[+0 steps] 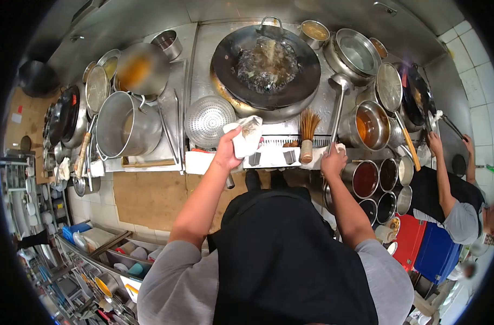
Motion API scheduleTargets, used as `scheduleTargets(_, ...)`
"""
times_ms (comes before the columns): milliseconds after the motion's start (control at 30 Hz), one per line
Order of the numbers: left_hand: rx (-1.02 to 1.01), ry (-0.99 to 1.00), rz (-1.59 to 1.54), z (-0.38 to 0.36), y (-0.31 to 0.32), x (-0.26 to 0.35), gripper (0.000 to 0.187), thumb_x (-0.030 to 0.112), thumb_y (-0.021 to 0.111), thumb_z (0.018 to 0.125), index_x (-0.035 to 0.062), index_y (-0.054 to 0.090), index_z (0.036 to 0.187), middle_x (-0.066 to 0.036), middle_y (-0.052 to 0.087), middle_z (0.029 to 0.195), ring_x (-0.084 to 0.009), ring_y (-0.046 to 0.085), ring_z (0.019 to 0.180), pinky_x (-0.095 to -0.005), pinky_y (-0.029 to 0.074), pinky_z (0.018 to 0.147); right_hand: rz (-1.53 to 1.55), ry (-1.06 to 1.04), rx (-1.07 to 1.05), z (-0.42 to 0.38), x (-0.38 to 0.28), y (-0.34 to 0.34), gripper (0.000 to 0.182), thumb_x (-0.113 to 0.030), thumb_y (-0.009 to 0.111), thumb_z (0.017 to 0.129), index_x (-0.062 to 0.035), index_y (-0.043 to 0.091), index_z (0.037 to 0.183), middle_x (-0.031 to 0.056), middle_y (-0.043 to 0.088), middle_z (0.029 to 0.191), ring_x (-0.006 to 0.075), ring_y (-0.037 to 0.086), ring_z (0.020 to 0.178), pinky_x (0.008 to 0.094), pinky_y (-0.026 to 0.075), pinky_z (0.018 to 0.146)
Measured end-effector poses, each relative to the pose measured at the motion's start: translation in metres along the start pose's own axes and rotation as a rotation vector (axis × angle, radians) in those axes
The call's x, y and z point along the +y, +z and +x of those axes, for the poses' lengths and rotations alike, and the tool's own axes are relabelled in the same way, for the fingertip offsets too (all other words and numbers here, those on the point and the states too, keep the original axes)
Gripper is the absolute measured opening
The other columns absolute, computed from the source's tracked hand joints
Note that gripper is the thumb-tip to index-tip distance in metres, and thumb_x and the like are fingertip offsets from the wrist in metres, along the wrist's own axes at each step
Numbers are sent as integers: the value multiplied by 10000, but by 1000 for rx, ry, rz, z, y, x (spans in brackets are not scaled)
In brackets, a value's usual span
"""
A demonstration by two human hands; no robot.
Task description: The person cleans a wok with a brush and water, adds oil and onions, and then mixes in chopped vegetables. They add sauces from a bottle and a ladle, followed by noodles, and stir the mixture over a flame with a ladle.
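My left hand [228, 150] is closed around a folded white cloth [246, 142] with a dark stain on top, just in front of the wok. In my right hand [333, 161] is the handle of a metal ladle [341, 89], its bowl resting up beside the wok. The big black wok [228, 67] sits on the burner, with dark bubbling liquid [268, 65] in it. A perforated strainer [209, 120] lies left of the cloth. Between my hands stands a bamboo wok brush [309, 132].
A large steel pot [125, 127] stands to the left. On the right are a pot of orange liquid [372, 127] and several sauce containers [365, 179]. A co-worker [447, 189] works at another wok [417, 92] at far right. Red bins [409, 238] stand behind.
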State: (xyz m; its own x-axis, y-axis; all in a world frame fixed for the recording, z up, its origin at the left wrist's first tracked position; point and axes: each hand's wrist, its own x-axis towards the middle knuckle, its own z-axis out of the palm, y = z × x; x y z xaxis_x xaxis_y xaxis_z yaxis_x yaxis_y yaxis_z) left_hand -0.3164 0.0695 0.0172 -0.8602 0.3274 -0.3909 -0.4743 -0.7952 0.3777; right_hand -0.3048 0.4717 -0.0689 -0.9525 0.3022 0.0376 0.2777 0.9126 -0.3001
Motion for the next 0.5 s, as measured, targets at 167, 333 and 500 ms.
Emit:
scheduleTargets(167,51,5,-5,12,10,13,582,397,466,1140,-58,535,1496,-234,697,1374,-399,717,1202,-522,599,1023,165,-193,-276,5,-37,15,774,-396,735,973,-122,450,1639,315,522,1413,479,581,1222,569,478,1077)
scheduleTargets(333,259,118,102,53,51,20,395,307,564,1132,-30,585,1336,-226,730,1187,-368,746,1113,-508,640,963,322,-124,-353,25,-11,85,805,-284,677,969,-58,346,1668,282,626,1219,405,685,1035,520,580,916)
scheduleTargets(500,401,2,232,121,51,17,318,237,623,1080,-35,585,1241,-235,737,1102,-396,778,896,-537,677,787,1409,197,-215,93,-98,-86,695,-80,513,963,-100,344,1638,167,628,1242,199,664,761,344,544,536)
